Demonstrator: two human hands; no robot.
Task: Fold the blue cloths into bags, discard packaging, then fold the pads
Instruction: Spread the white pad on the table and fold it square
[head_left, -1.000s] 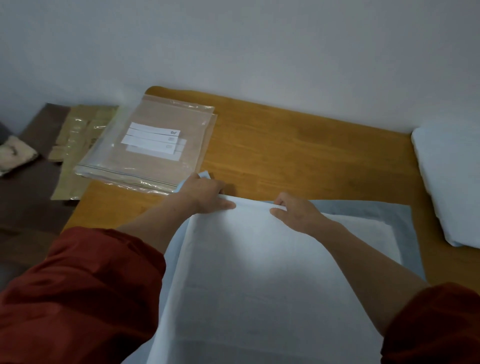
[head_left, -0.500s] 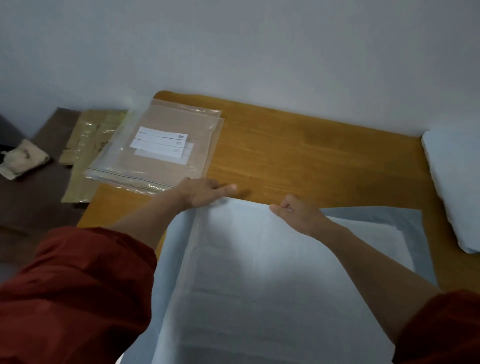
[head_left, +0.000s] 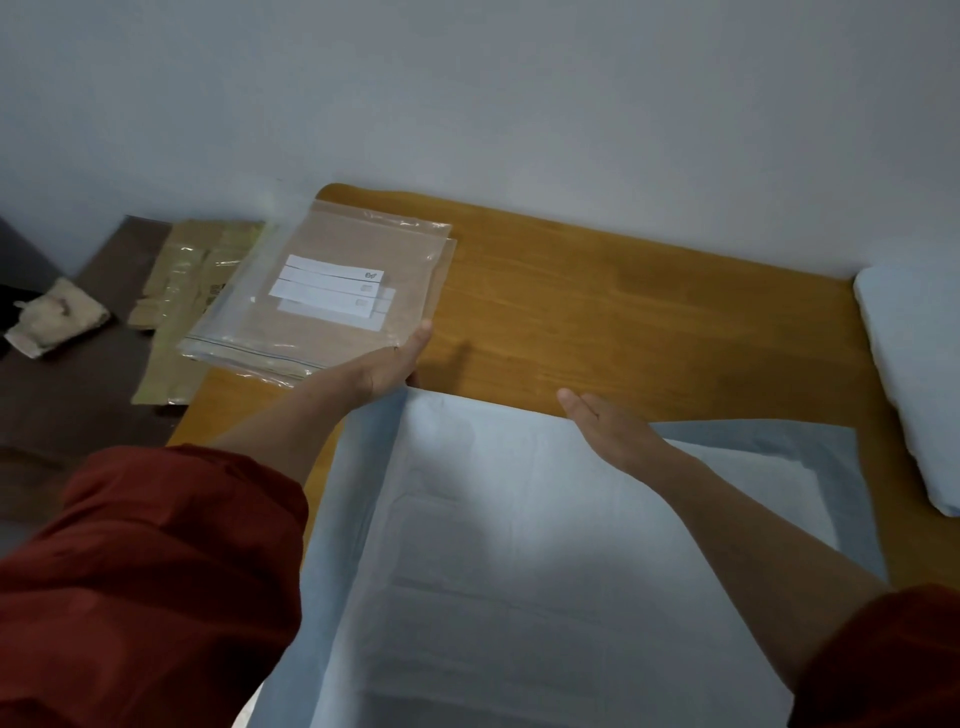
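Writing is scarce in this scene. White label strips (head_left: 327, 286) sit on the top of the clear bags (head_left: 363, 244), and each strip has a small mark at its right end, too small to read. The brown packaging (head_left: 182, 291) beside the bags shows some dark print, also not readable.

The pad (head_left: 519, 545) is pale, almost white in the middle, with a blue border. It lies flat on the wooden counter (head_left: 623, 312), and one layer is folded over another, so a blue margin shows at the right side and along the left side. Faint rectangular creases run across its top layer.

The left hand (head_left: 392, 364) is at the far left corner of the pad, just beside the near right corner of the bag stack. Its fingers (head_left: 421, 338) are straight and grip nothing; whether they touch the bags I cannot tell. The right hand (head_left: 608, 428) lies flat on the far edge of the pad, with fingers (head_left: 576, 405) stretched out and together, holding nothing. Both arms come out from red sleeves (head_left: 156, 571).

A white stack (head_left: 914, 384) rests at the right end of the counter, apart from the pad. To the left, on a dark lower surface (head_left: 78, 415), lies a crumpled beige cloth (head_left: 57, 317).
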